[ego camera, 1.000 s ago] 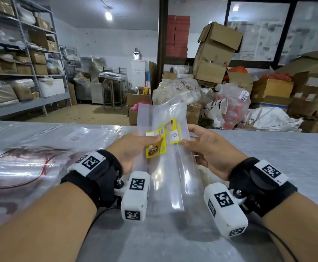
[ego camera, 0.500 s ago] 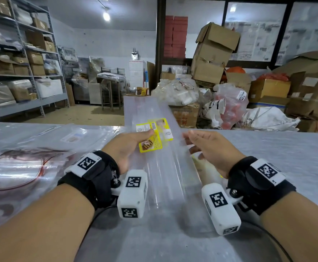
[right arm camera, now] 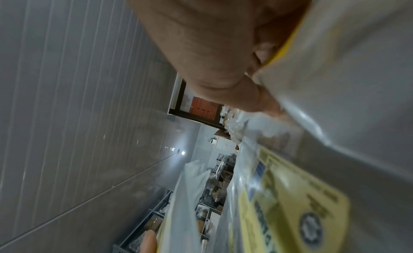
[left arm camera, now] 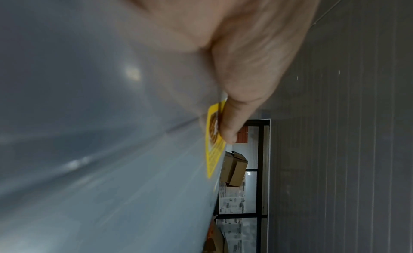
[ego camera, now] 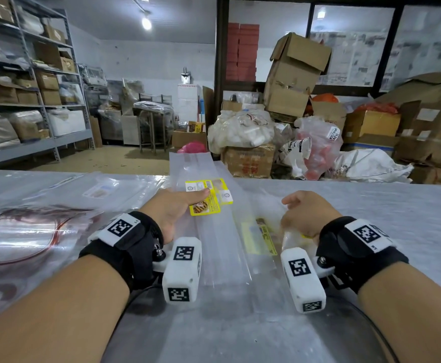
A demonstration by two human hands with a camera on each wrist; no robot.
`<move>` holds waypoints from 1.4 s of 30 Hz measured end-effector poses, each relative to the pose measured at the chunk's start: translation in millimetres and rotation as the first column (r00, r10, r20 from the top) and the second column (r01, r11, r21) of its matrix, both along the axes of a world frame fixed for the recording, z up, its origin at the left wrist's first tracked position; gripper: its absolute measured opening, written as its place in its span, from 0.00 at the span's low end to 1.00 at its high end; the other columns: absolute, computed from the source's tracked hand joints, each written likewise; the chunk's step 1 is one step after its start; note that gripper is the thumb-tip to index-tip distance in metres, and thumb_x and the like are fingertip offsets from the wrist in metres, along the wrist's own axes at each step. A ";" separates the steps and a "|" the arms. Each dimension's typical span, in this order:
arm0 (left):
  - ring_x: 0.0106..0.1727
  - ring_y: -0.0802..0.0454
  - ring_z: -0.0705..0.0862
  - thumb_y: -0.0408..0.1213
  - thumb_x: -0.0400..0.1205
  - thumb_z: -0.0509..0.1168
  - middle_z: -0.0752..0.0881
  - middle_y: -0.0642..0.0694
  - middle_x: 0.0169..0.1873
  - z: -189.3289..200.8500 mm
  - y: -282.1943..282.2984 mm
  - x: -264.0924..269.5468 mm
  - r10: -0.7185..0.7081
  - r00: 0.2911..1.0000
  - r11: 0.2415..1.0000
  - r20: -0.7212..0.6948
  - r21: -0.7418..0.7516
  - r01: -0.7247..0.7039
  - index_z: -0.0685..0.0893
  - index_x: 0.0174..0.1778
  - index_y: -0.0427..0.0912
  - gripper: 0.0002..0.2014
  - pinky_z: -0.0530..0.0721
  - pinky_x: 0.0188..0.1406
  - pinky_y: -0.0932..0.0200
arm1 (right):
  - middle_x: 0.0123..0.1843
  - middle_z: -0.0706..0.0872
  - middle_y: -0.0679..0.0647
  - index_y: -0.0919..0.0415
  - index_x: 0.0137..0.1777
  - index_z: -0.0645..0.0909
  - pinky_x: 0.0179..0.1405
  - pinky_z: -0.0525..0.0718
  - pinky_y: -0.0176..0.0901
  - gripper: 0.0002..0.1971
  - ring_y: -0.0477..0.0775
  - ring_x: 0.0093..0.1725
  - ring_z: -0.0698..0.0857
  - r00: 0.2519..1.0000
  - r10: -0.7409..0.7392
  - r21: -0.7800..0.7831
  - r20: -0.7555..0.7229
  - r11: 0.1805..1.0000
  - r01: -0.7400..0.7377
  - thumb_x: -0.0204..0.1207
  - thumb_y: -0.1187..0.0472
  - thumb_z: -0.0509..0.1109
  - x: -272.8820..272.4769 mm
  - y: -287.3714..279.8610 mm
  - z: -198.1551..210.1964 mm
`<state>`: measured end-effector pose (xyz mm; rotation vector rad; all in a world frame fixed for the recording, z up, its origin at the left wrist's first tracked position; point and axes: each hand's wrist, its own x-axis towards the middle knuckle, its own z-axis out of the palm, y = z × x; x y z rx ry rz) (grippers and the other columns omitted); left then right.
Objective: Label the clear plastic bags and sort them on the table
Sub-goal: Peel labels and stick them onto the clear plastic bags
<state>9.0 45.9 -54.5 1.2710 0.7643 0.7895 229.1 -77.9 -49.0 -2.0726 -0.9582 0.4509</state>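
Note:
A long clear plastic bag (ego camera: 214,239) with a yellow label (ego camera: 209,195) lies lengthwise over the table, its far end raised. My left hand (ego camera: 201,196) pinches it at the label, thumb on top; the left wrist view shows the thumb (left arm camera: 228,133) pressing the yellow label (left arm camera: 212,150). My right hand (ego camera: 290,213) is off that bag, to its right, with fingers curled down onto a pile of clear bags with yellow labels (ego camera: 260,237). In the right wrist view its thumb and fingers (right arm camera: 257,71) pinch clear plastic with a yellow edge.
Large clear bags (ego camera: 57,200) holding a red loop (ego camera: 17,226) cover the left of the grey table (ego camera: 397,218). Beyond the far edge stand cardboard boxes (ego camera: 292,74) and filled sacks (ego camera: 240,132). Metal shelving (ego camera: 31,100) lines the left wall.
The labelled bag has come down from upright to lie low over the table. My right hand let go of it and moved right and down onto the pile.

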 end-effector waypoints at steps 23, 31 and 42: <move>0.37 0.46 0.92 0.24 0.82 0.69 0.92 0.36 0.48 1.2 -21.8 6.8 0.014 1.000 0.999 0.011 0.038 -0.014 0.84 0.68 0.29 0.17 0.90 0.31 0.56 | 0.82 0.71 0.51 0.54 0.78 0.73 0.61 0.80 0.35 0.24 0.50 0.77 0.76 0.791 0.512 0.506 -0.335 0.806 -0.307 0.84 0.69 0.68 -48.1 5.4 -1.2; 0.41 0.40 0.91 0.26 0.85 0.65 0.91 0.32 0.53 6.5 -31.9 12.2 -0.024 0.994 0.998 0.111 0.065 0.017 0.86 0.61 0.37 0.10 0.91 0.38 0.49 | 0.62 0.89 0.57 0.59 0.74 0.74 0.58 0.86 0.44 0.19 0.51 0.50 0.90 0.706 0.580 0.489 -0.407 0.791 -0.368 0.86 0.73 0.61 -64.7 4.5 -4.2; 0.31 0.43 0.91 0.20 0.83 0.64 0.91 0.35 0.41 0.3 -24.7 8.9 -0.035 0.999 0.999 -0.010 -0.009 0.035 0.86 0.58 0.35 0.12 0.91 0.29 0.49 | 0.60 0.86 0.63 0.65 0.66 0.83 0.55 0.81 0.48 0.16 0.60 0.54 0.83 0.989 0.089 -0.109 0.116 0.991 -0.076 0.81 0.70 0.66 -4.4 2.4 -2.4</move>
